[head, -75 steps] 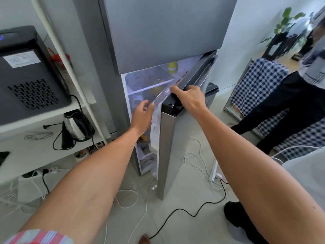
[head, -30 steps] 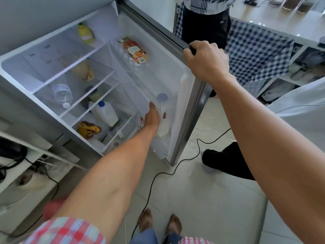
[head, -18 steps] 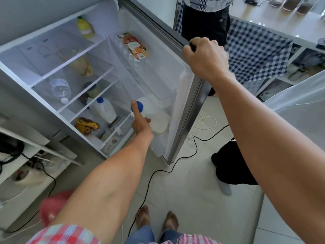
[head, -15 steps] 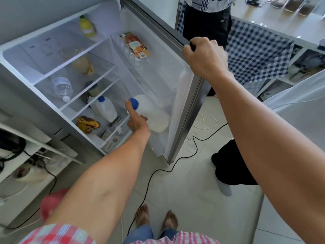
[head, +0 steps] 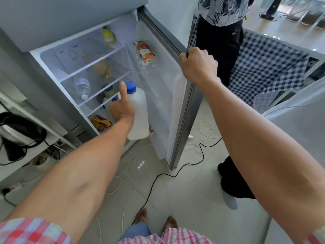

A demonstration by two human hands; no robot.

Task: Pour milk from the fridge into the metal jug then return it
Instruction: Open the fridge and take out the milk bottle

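— Gripping the milk bottle, the left hand holds it upright, apparently clear of the fridge shelves.
— And the right hand?
— Clenched on the fridge door edge.

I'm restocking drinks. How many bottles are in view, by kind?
Blue-capped milk bottles: 2, one held by the left hand, one on a shelf
Clear water bottle: 1
Yellow bottle: 1
Total: 4
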